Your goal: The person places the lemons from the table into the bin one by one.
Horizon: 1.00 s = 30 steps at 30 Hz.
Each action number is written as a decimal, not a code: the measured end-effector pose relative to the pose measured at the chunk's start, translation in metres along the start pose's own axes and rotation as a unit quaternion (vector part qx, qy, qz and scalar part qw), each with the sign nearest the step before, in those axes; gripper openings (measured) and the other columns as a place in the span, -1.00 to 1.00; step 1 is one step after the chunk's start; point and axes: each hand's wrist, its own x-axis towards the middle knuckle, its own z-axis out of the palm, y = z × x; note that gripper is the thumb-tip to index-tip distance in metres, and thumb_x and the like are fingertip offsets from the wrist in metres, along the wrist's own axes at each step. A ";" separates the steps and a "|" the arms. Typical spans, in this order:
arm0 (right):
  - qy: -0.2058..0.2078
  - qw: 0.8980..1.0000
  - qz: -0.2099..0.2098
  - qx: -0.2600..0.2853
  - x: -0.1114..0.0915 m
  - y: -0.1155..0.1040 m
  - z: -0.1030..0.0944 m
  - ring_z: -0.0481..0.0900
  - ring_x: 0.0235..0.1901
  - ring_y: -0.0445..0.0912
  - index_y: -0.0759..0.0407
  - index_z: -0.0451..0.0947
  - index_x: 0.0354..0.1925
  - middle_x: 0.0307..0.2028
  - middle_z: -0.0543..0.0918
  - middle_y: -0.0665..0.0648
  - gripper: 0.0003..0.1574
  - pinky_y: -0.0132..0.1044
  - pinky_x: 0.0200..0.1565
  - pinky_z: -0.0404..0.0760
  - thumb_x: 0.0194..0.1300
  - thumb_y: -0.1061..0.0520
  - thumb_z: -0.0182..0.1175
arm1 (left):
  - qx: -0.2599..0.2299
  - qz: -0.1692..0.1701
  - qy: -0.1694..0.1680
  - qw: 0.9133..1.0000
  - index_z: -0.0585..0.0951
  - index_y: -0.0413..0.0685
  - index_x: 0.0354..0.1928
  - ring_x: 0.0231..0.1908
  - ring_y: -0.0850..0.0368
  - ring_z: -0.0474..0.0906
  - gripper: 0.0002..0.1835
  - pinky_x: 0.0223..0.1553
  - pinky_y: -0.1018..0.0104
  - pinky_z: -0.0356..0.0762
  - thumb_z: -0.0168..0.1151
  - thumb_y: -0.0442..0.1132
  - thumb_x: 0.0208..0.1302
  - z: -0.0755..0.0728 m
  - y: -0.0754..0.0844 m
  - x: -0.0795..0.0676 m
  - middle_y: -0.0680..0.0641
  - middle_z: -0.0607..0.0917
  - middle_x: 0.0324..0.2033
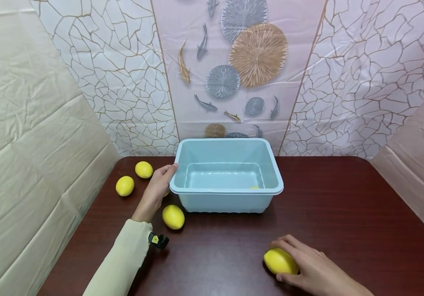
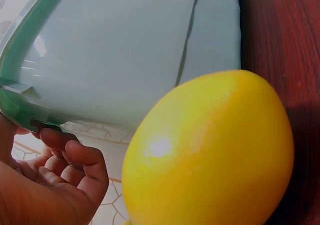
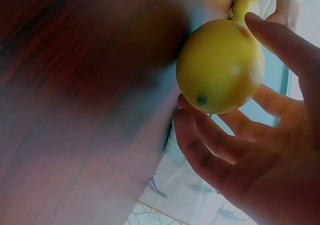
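A light blue plastic basin (image 1: 226, 201) stands near the back of the table, and a bit of yellow (image 1: 254, 187) shows inside it. My left hand (image 1: 159, 181) grips its left rim, thumb on top and fingers curled beneath, as the left wrist view shows. At the front right my right hand (image 1: 308, 263) holds a yellow lemon (image 1: 280, 261) on the table, with thumb and fingers curved round its sides. The right wrist view shows that lemon (image 3: 220, 67) between the thumb and the fingers. Another lemon (image 1: 173, 217) lies by the basin's front left corner.
Two more lemons, one (image 1: 144, 169) behind the other (image 1: 125, 186), lie at the table's left side. Part of a further lemon (image 1: 166, 193) peeks out beside my left wrist. Cloth hangs along the left, back and right of the dark wooden table (image 1: 345, 213).
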 end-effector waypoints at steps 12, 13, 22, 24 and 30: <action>-0.015 1.000 -0.008 -0.005 0.000 0.004 0.003 0.39 -0.34 -0.39 -0.21 0.46 0.20 -0.07 0.42 -0.26 -0.31 -0.37 -0.42 0.43 0.11 -0.15 0.45 | -0.001 0.000 0.001 1.000 0.55 -0.22 0.10 -0.40 0.13 0.48 -0.38 -0.24 0.27 0.45 -0.01 0.24 0.46 0.001 0.001 0.000 -0.23 0.62 -0.23; -0.015 1.000 -0.009 -0.007 0.000 0.004 0.003 0.39 -0.34 -0.39 -0.21 0.45 0.20 -0.08 0.42 -0.27 -0.31 -0.37 -0.43 0.42 0.12 -0.16 0.45 | -0.001 0.001 0.001 1.000 0.55 -0.22 0.09 -0.40 0.13 0.48 -0.38 -0.24 0.27 0.45 -0.01 0.24 0.46 0.001 0.001 0.000 -0.21 0.62 -0.25; 0.003 1.000 -0.010 -0.019 0.000 0.002 0.003 0.37 -0.38 -0.40 -0.21 0.48 0.16 -0.16 0.41 -0.31 -0.31 -0.39 -0.44 0.40 0.07 -0.13 0.48 | 0.002 -0.003 0.005 1.000 0.56 -0.22 0.07 -0.46 0.14 0.41 -0.39 -0.30 0.28 0.40 0.00 0.24 0.45 0.000 0.000 0.000 -0.05 0.54 -0.44; 0.014 1.000 -0.010 -0.026 0.000 0.000 0.002 0.37 -0.39 -0.41 -0.21 0.49 0.15 -0.17 0.41 -0.33 -0.31 -0.38 -0.44 0.40 0.05 -0.12 0.49 | 0.001 -0.004 0.006 1.000 0.56 -0.21 0.07 -0.48 0.14 0.40 -0.39 -0.31 0.28 0.38 0.00 0.24 0.45 0.000 0.000 0.000 -0.04 0.52 -0.46; 0.052 0.997 -0.031 -0.044 0.001 -0.004 -0.001 0.39 -0.36 -0.42 -0.21 0.51 0.14 -0.13 0.45 -0.32 -0.30 -0.35 -0.45 0.41 0.02 -0.15 0.50 | 0.003 -0.002 0.006 1.000 0.57 -0.21 0.06 -0.50 0.13 0.40 -0.40 -0.29 0.23 0.41 0.00 0.23 0.45 0.000 0.000 -0.001 -0.04 0.53 -0.47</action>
